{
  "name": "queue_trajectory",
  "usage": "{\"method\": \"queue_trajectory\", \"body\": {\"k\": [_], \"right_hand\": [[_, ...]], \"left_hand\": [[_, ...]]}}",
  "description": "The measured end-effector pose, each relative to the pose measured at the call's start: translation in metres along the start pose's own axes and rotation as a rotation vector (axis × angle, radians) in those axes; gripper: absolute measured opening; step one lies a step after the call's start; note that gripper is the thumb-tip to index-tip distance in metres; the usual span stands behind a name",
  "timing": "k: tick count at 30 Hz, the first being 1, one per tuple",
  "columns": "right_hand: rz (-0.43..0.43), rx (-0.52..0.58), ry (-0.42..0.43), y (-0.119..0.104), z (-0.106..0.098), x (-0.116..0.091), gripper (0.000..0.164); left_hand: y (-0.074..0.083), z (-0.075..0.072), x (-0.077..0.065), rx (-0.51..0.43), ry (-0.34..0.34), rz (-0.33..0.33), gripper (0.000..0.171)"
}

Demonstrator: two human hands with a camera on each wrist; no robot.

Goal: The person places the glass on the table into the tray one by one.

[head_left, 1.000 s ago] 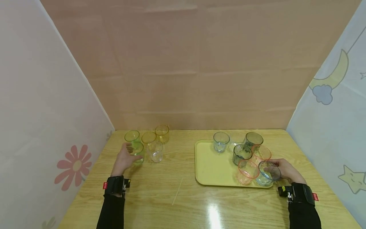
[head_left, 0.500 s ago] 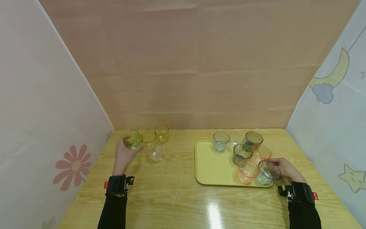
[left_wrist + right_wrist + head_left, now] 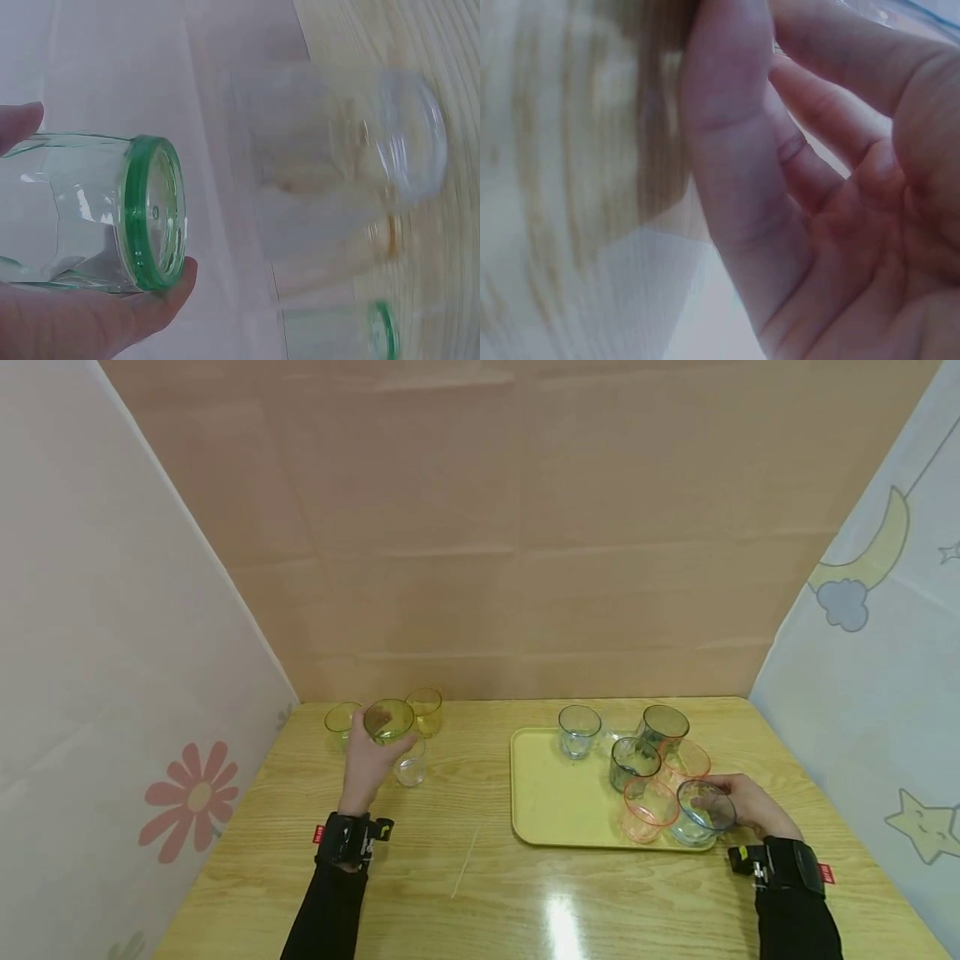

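Note:
My left hand [image 3: 367, 768] holds a green glass [image 3: 154, 214] between thumb and fingers, raised off the table. In the head view its rim hides most of an amber glass. Just below it stands a clear glass [image 3: 410, 768], blurred in the left wrist view. Another green glass [image 3: 341, 724] is left of the hand, and a yellow glass [image 3: 427, 714] stands behind. At the tray's near right corner, my right hand [image 3: 753, 806] grips a blue-rimmed glass [image 3: 697, 831] from its right side. Some right fingers show through the glass; the fingertips are hidden in the right wrist view.
A yellow tray [image 3: 551, 818] lies right of centre on the wooden table [image 3: 420, 893]. On it are two pink-rimmed glasses, including the nearer one [image 3: 641, 827], dark glasses [image 3: 633, 768] and a bluish-grey glass [image 3: 577, 739]. Walls close in the back and sides.
My left hand has lifted the green glass from in front of the other green one and carried it to the right, above the amber glass. My right hand has stayed in place.

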State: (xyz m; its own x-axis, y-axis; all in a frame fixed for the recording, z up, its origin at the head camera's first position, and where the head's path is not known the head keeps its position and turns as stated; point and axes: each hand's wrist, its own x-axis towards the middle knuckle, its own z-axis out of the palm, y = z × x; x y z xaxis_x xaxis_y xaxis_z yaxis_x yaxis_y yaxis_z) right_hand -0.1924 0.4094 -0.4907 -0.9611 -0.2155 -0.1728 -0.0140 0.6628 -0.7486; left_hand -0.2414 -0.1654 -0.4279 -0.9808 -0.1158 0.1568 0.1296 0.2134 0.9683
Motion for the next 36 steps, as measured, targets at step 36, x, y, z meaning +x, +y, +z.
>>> {"method": "queue_trajectory", "body": {"k": [36], "right_hand": [[-0.012,-0.117,0.042,0.002,0.000,0.002,0.057]], "left_hand": [[0.000,0.163,-0.012,0.214,-0.285,0.143,0.085]]}}
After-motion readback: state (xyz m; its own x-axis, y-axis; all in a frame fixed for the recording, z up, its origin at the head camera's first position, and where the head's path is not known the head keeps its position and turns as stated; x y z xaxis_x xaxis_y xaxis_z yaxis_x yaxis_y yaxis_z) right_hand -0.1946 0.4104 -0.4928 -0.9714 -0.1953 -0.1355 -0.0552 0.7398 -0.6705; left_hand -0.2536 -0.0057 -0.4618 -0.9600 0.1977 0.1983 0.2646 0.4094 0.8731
